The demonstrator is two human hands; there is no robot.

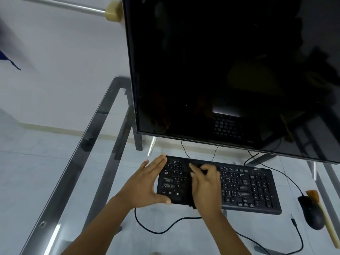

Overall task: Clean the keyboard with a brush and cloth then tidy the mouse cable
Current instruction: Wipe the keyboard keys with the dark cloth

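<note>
A black keyboard (246, 188) lies on the glass desk (88, 162) below the monitor. My left hand (147, 183) braces its left end, fingers spread along the edge and thumb at the front corner. My right hand (204, 183) presses a dark cloth (187, 184) flat on the keys left of centre. A black mouse (311, 212) sits to the right of the keyboard, and a wooden-handled brush (325, 216) lies against it. The mouse cable (165, 228) loops loosely across the desk in front of the keyboard.
A large dark monitor (230, 70) stands close behind the keyboard on metal legs. Thin cables (185, 150) run behind the keyboard. A loose cable plug (293, 220) lies near the mouse. The desk's left edge runs diagonally with a dark metal frame under the glass.
</note>
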